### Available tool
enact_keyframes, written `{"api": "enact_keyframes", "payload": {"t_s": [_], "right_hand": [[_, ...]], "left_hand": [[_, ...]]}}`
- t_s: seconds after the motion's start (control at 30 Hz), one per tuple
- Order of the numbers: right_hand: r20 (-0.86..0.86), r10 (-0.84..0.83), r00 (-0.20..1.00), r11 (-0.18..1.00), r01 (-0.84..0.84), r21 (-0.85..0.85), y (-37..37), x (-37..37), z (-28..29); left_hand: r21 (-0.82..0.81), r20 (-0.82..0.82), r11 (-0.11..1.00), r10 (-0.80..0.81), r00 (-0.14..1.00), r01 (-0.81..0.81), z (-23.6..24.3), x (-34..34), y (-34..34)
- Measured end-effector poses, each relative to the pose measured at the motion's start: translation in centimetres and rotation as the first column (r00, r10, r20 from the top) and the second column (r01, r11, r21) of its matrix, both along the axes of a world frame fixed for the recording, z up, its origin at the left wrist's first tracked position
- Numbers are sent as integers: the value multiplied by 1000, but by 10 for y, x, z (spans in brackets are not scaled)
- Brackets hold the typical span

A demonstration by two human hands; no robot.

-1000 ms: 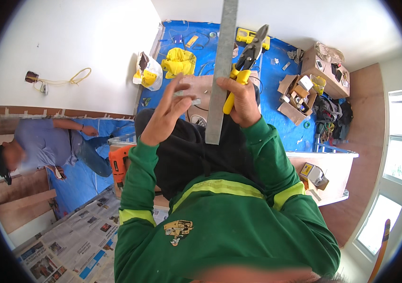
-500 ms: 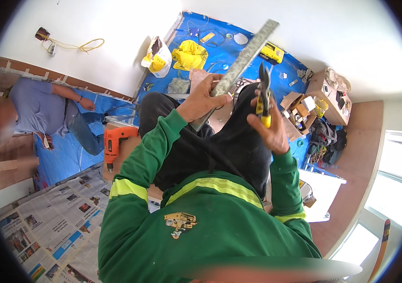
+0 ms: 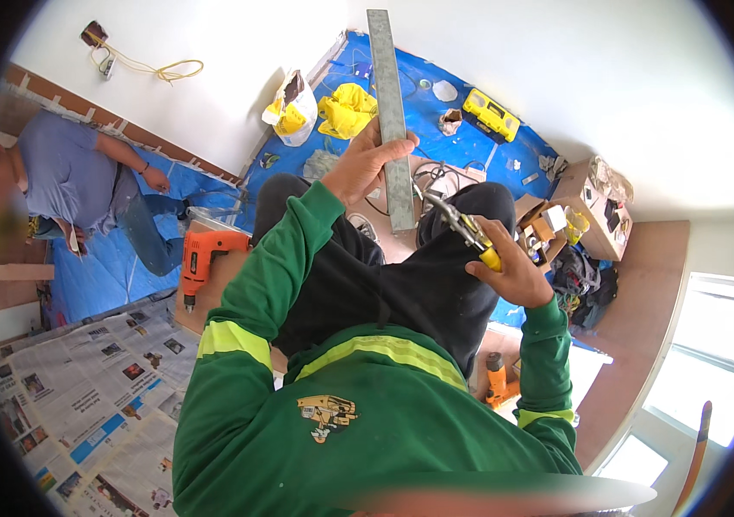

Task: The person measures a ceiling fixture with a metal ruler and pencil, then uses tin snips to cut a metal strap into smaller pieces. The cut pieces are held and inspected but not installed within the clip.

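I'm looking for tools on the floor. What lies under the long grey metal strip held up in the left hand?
Under the long grey metal strip lie blue floor sheeting and tangled wires; the left hand and strip hide the rest.

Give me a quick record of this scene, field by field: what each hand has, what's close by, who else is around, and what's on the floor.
Left hand: grips a long grey metal strip, held upright in the picture.
Right hand: holds yellow-handled snips, tip toward the strip's lower end.
Wearer: green sleeves with yellow bands, dark trousers.
Nearby: orange drill by the left knee.
Floor: blue tarp, newspapers, yellow tool case, cardboard boxes.
Other person: co-worker on the tarp by the wall.
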State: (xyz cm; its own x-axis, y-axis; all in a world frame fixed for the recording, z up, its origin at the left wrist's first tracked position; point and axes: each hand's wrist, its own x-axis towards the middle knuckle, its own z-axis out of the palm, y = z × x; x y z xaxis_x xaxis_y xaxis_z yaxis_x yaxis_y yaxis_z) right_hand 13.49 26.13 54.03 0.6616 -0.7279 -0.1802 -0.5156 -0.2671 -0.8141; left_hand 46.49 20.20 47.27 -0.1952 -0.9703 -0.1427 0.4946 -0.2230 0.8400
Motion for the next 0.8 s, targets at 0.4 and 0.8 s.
{"api": "enact_keyframes", "payload": {"t_s": [0.4,0.8], "right_hand": [[-274,-151,950,967,85,-240,52,-10,-3],[-345,-65,936,991,21,-130,46,-10,7]], "left_hand": [[11,46,999,31,998,-32,19,-5,-6],[-67,-16,982,-176,984,174,39,-51,-10]]}}
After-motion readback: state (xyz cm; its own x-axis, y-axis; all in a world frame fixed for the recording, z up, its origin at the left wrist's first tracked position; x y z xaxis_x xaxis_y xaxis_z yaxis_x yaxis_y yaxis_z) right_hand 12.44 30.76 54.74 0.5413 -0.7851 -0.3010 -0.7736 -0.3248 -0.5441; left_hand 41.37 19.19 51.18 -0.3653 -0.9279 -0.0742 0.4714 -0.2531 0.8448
